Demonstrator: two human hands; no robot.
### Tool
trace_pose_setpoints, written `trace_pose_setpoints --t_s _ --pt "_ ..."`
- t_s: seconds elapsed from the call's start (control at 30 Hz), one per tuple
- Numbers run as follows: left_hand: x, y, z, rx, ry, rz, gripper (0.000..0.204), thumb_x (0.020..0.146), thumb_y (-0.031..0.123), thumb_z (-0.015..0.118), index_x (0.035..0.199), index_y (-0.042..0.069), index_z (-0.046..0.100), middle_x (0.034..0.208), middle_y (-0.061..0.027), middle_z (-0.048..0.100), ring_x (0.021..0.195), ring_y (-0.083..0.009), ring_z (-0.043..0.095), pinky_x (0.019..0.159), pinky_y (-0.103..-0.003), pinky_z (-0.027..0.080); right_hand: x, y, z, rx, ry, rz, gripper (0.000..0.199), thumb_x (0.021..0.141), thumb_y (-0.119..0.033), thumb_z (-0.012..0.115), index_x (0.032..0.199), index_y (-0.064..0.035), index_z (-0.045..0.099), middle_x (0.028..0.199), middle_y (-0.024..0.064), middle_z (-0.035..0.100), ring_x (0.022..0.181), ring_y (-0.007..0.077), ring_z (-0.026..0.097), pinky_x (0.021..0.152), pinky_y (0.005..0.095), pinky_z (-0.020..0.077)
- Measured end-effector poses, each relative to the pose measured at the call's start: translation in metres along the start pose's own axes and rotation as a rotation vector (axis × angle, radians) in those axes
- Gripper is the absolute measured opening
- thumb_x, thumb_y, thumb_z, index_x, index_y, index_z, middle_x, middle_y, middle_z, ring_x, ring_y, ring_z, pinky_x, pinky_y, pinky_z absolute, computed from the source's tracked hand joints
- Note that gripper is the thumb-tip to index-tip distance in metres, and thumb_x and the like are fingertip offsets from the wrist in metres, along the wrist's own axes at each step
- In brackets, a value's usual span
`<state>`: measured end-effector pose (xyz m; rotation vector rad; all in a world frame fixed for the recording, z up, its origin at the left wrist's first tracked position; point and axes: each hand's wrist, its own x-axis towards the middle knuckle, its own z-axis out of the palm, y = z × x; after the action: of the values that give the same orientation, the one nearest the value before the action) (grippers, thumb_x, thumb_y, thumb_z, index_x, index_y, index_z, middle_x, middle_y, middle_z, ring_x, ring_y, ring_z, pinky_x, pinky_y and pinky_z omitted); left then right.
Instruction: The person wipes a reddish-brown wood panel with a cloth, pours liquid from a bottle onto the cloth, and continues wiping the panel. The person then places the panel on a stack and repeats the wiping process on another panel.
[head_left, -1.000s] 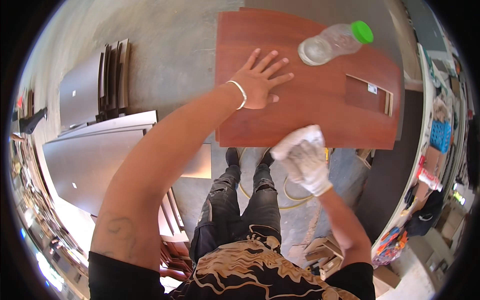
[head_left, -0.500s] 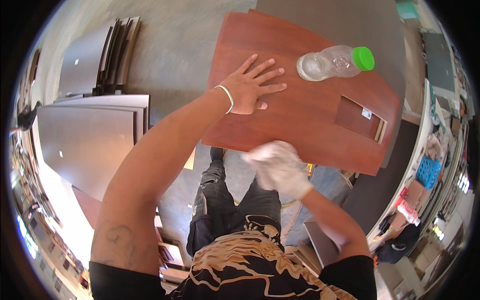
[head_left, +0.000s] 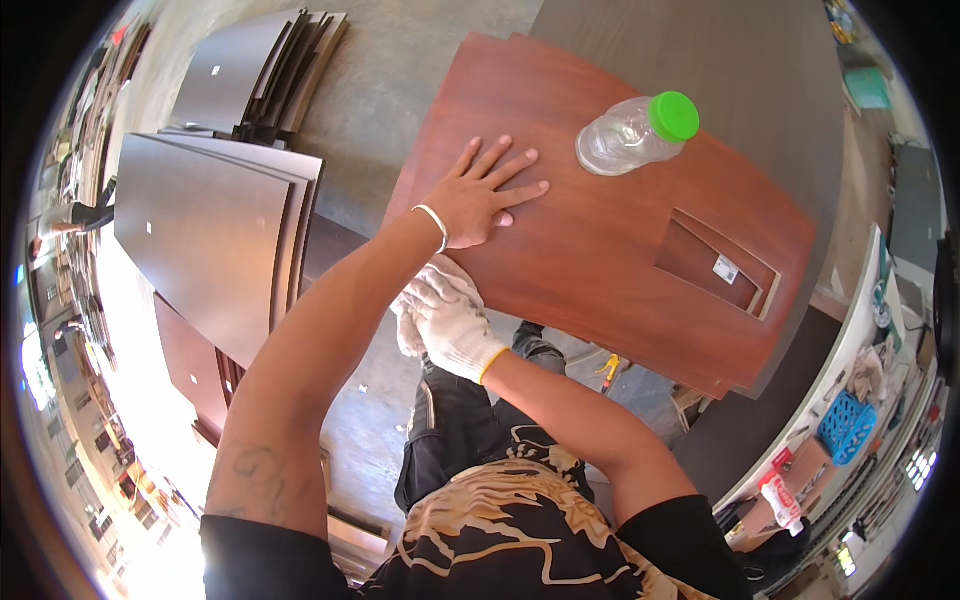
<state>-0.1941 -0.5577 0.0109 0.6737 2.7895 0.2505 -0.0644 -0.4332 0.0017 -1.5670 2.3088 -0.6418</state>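
My bare left hand [head_left: 478, 205] lies flat with fingers spread on a reddish-brown wooden panel [head_left: 570, 250]. Below it, at the panel's near left edge, my right hand [head_left: 450, 325] wears a white knit glove and presses a whitish cloth [head_left: 455, 277] against the edge. Its fingers curve over the cloth. On the panel, right of my left hand, stands a clear plastic bottle [head_left: 622, 140] with a green cap, clear liquid inside. A rectangular cutout [head_left: 690, 250] near the panel's right end shows a small white label [head_left: 726, 269] on the surface beneath.
Under the red panel is a larger dark board [head_left: 720, 50]. Stacks of brown panels [head_left: 205, 225] stand at the left. Along the right, a cluttered shelf holds a blue basket [head_left: 847, 427] and a red-and-white tube [head_left: 781, 500]. A yellow-handled tool [head_left: 608, 370] is below the panel.
My right hand has moved left with the cloth along the panel's near edge, to below my left wrist. My left hand stays flat on the panel. The view has turned slightly.
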Motion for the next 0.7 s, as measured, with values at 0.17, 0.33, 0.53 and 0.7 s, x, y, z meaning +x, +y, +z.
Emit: trace_pose_setpoints --t_s 0.17,0.33,0.53,0.7 --pt "-0.022 0.006 0.014 -0.025 0.142 -0.101 0.061 0.101 0.027 0.06 0.158 0.037 0.043 0.173 -0.0004 0.024 0.161 -0.0322 0.012 0.129 -0.058 0.008 -0.168 0.076 -0.04 0.057 0.018 0.056 0.048 0.092 -0.025 0.057 0.138 -0.0113 0.065 0.144 0.0038 0.06 0.144 0.025 0.044 0.127 0.0467 0.0217" --pt "-0.022 0.012 0.015 0.01 0.179 -0.102 0.056 0.102 0.027 0.053 0.158 0.034 0.044 0.172 -0.0017 0.026 0.16 -0.0319 0.015 0.129 -0.057 0.009 -0.344 0.136 -0.114 -0.185 -0.329 0.181 0.038 0.09 -0.023 0.06 0.126 -0.0141 0.07 0.122 -0.0021 0.066 0.125 0.0201 0.059 0.113 0.0417 0.0373" --pt "-0.019 0.018 0.017 -0.009 0.208 -0.119 0.056 0.101 0.025 0.053 0.156 0.031 0.047 0.171 -0.0026 0.028 0.16 -0.0318 0.016 0.129 -0.056 0.01 -0.218 0.086 -0.079 -0.104 0.008 0.092 0.044 0.088 -0.024 0.061 0.131 -0.0171 0.07 0.129 0.0066 0.064 0.138 0.0314 0.05 0.122 0.0507 0.0325" --pt "-0.021 0.015 0.011 -0.176 0.159 -0.146 0.058 0.099 0.023 0.059 0.156 0.027 0.048 0.172 -0.0011 0.027 0.161 -0.0311 0.011 0.129 -0.056 0.006 -0.043 0.013 -0.008 0.132 0.08 0.121 0.051 0.089 -0.03 0.061 0.137 -0.0139 0.065 0.143 0.0063 0.057 0.143 0.0299 0.043 0.126 0.0498 0.0233"
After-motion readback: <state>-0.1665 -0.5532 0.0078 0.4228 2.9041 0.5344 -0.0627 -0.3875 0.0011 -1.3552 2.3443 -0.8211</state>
